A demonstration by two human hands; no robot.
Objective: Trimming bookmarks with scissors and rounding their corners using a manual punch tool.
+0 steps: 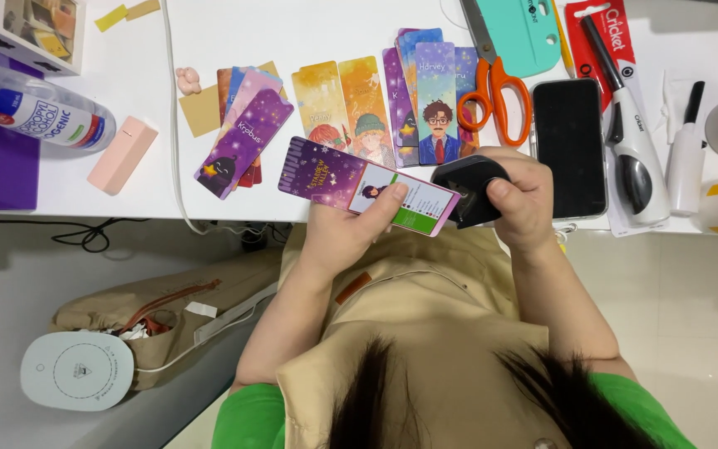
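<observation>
While my left hand [344,229] pinches the bookmark [367,185] by its lower edge, long axis running sideways, its right end sits inside the punch [465,187], which my right hand [518,199] grips closed, above the table [234,33] edge.

black punch [469,189] half hidden by right hand [518,198], bottle [35,112] cut off

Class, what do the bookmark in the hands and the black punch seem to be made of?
The bookmark, held by the left hand, looks like glossy printed card, thin, flat and stiff. The black punch in the right hand seems hard moulded plastic, with a smooth, dull sheen.
</observation>
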